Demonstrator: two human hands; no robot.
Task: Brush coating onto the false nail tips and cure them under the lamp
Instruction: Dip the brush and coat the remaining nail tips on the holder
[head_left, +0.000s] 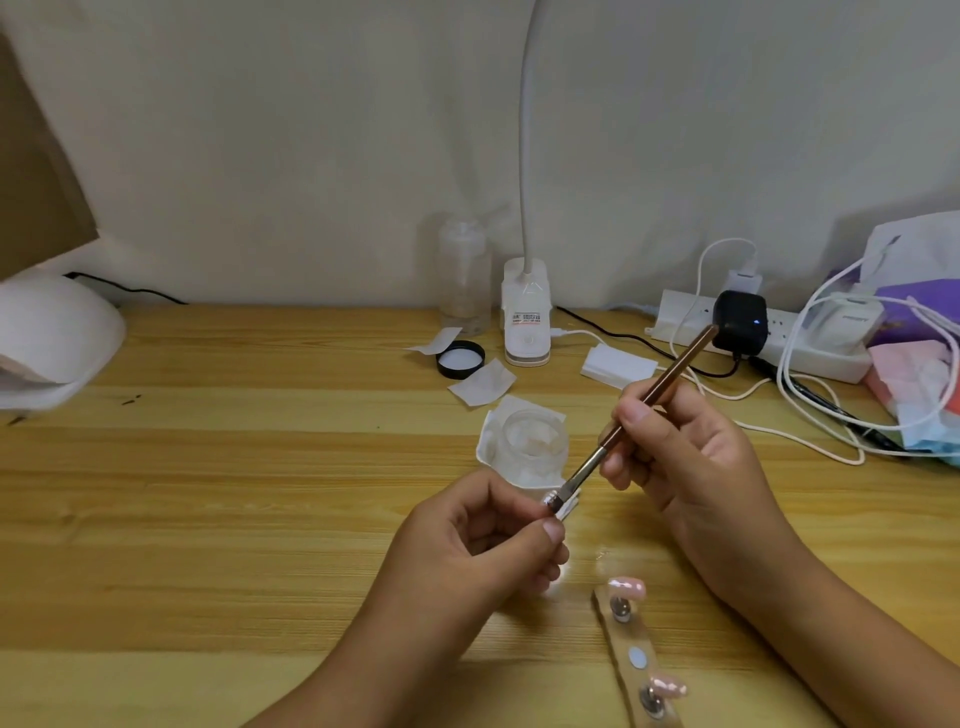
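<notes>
Right hand: pinching nail brush mid-handle
Left hand: fingertips closed on brush's metal tip end
Pink nail tips: on holder strip, near right wrist
Curing lamp: far left

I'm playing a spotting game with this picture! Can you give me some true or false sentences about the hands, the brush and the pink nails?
1. The right hand holds the brush by its handle. True.
2. The left hand lies flat on the table. False: its fingers pinch the brush's tip end.
3. Two pink nail tips sit on a strip near the right wrist. True.
4. The black lid is screwed onto the clear bottle. False: it lies on the table beside it.
</notes>
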